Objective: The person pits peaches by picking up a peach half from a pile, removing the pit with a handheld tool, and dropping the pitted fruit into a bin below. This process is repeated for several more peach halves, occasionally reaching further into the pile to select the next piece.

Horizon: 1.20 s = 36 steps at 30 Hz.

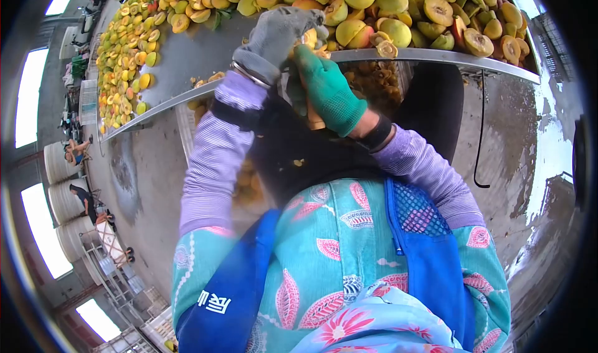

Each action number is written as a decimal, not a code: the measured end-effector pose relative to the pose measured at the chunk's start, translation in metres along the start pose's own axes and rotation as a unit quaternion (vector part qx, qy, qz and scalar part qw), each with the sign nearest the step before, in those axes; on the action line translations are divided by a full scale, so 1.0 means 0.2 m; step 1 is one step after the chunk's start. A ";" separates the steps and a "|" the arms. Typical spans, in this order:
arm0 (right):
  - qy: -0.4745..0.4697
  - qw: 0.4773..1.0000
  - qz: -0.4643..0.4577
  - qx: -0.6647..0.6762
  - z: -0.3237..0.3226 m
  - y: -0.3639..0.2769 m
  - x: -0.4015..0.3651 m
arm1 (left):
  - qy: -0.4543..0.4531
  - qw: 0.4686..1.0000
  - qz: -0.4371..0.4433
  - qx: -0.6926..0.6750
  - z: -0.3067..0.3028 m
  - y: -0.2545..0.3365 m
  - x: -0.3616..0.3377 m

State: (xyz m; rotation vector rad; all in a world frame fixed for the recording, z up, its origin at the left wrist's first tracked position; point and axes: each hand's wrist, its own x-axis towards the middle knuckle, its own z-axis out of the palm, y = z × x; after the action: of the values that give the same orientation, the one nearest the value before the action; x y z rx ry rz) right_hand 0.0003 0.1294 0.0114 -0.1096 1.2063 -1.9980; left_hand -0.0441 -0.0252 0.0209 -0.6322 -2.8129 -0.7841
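At the near edge of a metal table, my two gloved hands meet. My left hand, in a grey glove, has its fingers wrapped round a yellow fruit piece. My right hand, in a green glove, is closed on a wooden handle that points down towards my lap; the tool's working end is hidden by the hands and the fruit. Halved yellow-green fruits, some with brown stones showing, are heaped just beyond my hands.
More cut fruit spreads over the table's left side. Below the table edge, fruit scraps lie in a container. A dark hooked rod hangs at the right. Far left, people sit near large pale round containers.
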 end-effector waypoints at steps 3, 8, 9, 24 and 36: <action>-0.010 0.999 -0.002 -0.036 -0.07 -0.02 0.07 | 0.140 0.971 -0.188 -0.037 0.11 0.07 0.00; -0.058 0.992 0.086 0.074 -0.10 -0.01 0.05 | -0.055 0.994 0.071 0.060 0.03 -0.07 -0.01; -0.066 0.986 0.100 0.116 -0.09 0.00 0.05 | -0.047 0.996 0.064 0.047 0.03 -0.07 -0.01; -0.152 0.935 0.212 0.239 -0.06 0.01 0.06 | 0.135 0.961 -0.205 -0.128 0.14 0.01 -0.16; 0.011 0.995 0.076 -0.057 0.02 0.04 -0.01 | 0.114 0.989 -0.053 0.072 0.13 -0.02 -0.14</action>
State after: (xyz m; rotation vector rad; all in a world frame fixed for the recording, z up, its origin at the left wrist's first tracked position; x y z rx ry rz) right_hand 0.0086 0.1259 0.0081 -0.0509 1.3027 -1.8042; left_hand -0.0219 -0.0244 -0.0095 -0.3486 -2.6782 -0.6199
